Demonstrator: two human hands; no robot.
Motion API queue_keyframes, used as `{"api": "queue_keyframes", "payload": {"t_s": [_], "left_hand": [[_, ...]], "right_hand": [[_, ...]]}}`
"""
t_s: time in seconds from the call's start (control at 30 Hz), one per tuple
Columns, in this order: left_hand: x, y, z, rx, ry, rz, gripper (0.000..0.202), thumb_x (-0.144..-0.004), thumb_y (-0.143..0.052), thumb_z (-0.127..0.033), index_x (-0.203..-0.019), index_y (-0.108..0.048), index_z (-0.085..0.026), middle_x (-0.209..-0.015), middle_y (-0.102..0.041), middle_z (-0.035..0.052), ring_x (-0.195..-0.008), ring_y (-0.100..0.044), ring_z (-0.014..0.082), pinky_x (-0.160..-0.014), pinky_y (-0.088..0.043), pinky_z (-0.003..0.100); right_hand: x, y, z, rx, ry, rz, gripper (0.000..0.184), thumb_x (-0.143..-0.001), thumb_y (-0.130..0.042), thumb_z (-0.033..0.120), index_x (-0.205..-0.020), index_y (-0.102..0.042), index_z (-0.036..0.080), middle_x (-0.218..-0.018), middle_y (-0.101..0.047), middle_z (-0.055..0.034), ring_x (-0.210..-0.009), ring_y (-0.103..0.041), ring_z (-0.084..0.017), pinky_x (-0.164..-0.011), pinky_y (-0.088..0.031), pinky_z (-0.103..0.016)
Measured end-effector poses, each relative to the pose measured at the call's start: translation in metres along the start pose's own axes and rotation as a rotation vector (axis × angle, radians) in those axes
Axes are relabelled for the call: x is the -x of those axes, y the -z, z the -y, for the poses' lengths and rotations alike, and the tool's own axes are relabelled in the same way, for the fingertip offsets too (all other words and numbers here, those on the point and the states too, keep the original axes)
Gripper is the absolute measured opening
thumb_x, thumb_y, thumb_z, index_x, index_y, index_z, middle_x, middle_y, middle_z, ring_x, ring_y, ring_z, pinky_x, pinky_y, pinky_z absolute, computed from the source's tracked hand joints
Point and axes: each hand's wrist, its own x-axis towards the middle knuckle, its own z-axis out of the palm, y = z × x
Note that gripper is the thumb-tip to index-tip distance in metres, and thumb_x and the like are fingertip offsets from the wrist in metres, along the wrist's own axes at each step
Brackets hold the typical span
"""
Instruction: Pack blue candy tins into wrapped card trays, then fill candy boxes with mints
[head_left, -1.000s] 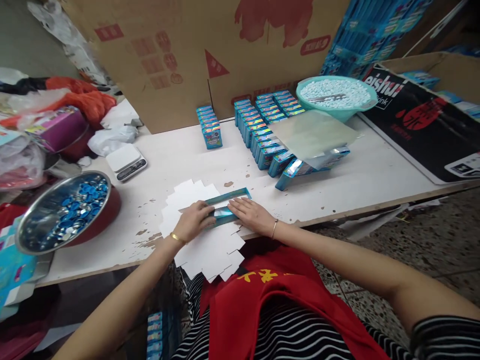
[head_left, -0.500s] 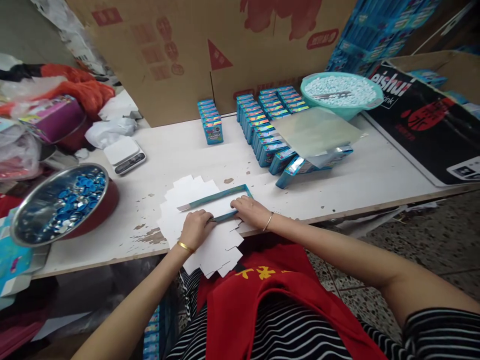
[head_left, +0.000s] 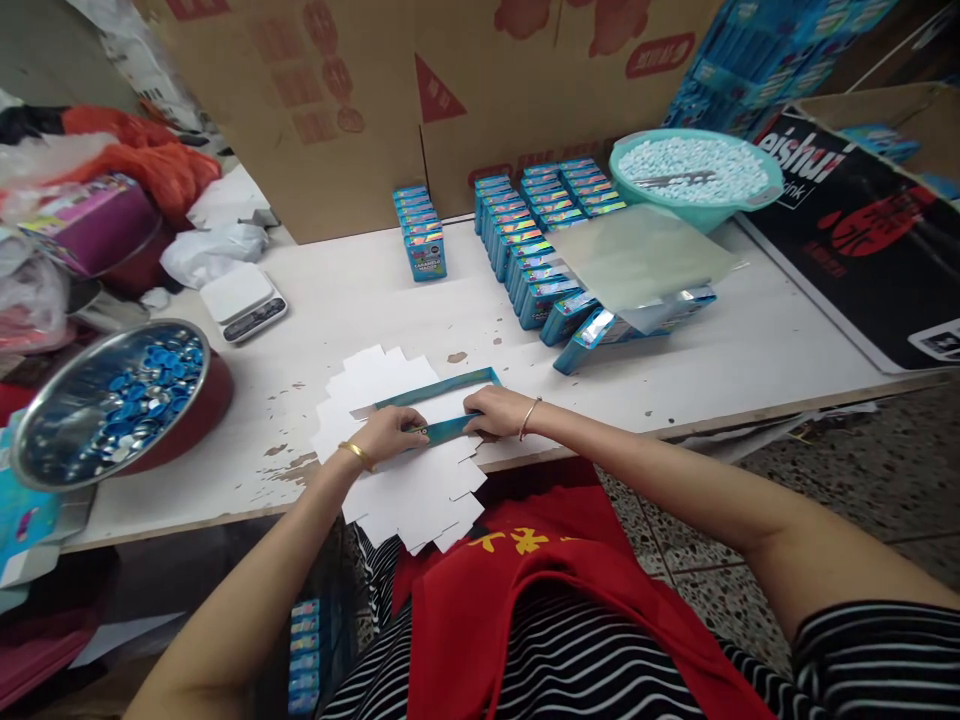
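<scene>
A long, narrow blue cardboard frame (head_left: 442, 387) stands on edge over a fanned pile of white cards (head_left: 416, 490). Its left end is unclosed, with a pale flap. My left hand (head_left: 387, 433), a gold bangle at its wrist, pinches the near wall at its left part. Farther right, my right hand (head_left: 499, 412) grips the same wall near the right corner, with the thumb on the inside. Some fingertips of both hands are hidden behind the cardboard. Beyond the frame, several small blue boxes (head_left: 425, 258) stand in a short row.
Longer rows of blue boxes (head_left: 517, 260) lie partly under a translucent sheet (head_left: 645, 255). A turquoise basin (head_left: 697, 205) of pale pellets stands behind. At left are a white scale (head_left: 241, 303) and a metal bowl (head_left: 45, 445) with blue caps. A large carton (head_left: 375, 180) backs the table.
My left hand has slid slightly left along the near wall, which now stands more upright with its printed face showing. My right hand has stayed near the right corner. The view has shifted a little.
</scene>
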Motion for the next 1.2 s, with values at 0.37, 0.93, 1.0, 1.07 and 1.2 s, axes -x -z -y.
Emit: {"api": "queue_keyframes", "payload": {"t_s": [0.37, 0.93, 1.0, 1.07, 1.2], "left_hand": [[-0.002, 0.003, 0.005, 0.268, -0.044, 0.228, 0.019, -0.072, -0.056, -0.034, -0.08, -0.063, -0.018, -0.07, -0.063, -0.0011, -0.064, -0.053, 0.012, -0.061, -0.041, 0.025], [0.022, -0.006, -0.049, -0.42, -0.321, -0.472, 0.041, -0.09, -0.037, -0.012, -0.127, -0.052, -0.022, -0.126, -0.055, 0.0112, -0.114, -0.053, 0.022, -0.097, -0.043, 0.039], [0.033, 0.012, -0.026, -0.644, -0.396, -0.413, 0.055, -0.084, -0.037, -0.001, -0.132, -0.048, -0.027, -0.139, -0.047, 0.009, -0.134, -0.036, 0.0265, -0.108, -0.03, 0.05], [0.038, 0.019, -0.007, -0.778, -0.499, -0.299, 0.056, -0.082, -0.043, -0.001, -0.131, -0.05, -0.029, -0.147, -0.039, 0.006, -0.141, -0.022, 0.0284, -0.112, -0.019, 0.056], [0.034, 0.006, 0.007, -0.789, -0.689, -0.125, 0.03, -0.087, -0.052, -0.02, -0.115, -0.06, -0.026, -0.14, -0.049, 0.0046, -0.139, -0.028, 0.0267, -0.114, -0.022, 0.052]], "right_hand": [[0.002, -0.007, 0.004, 0.1, -0.001, -0.003, 0.022, -0.088, -0.055, 0.033, -0.091, -0.066, 0.014, -0.095, -0.067, -0.0102, -0.089, -0.06, -0.021, -0.065, -0.035, -0.026], [0.032, -0.001, -0.019, 0.365, 0.336, -0.42, 0.053, -0.085, -0.054, 0.021, -0.136, -0.042, 0.015, -0.14, -0.04, -0.0164, -0.119, -0.039, -0.031, -0.093, -0.031, -0.043], [0.045, -0.026, -0.004, 0.3, 0.363, -0.424, 0.052, -0.088, -0.054, 0.033, -0.136, -0.041, 0.017, -0.137, -0.043, -0.016, -0.11, -0.045, -0.029, -0.086, -0.036, -0.04], [0.05, -0.05, 0.005, 0.239, 0.377, -0.441, 0.048, -0.088, -0.054, 0.043, -0.128, -0.048, 0.017, -0.131, -0.047, -0.0163, -0.103, -0.048, -0.027, -0.082, -0.038, -0.038], [0.047, -0.075, 0.001, 0.113, 0.361, -0.526, 0.027, -0.092, -0.05, 0.038, -0.097, -0.059, 0.014, -0.108, -0.056, -0.0143, -0.091, -0.049, -0.023, -0.078, -0.041, -0.035]]}}
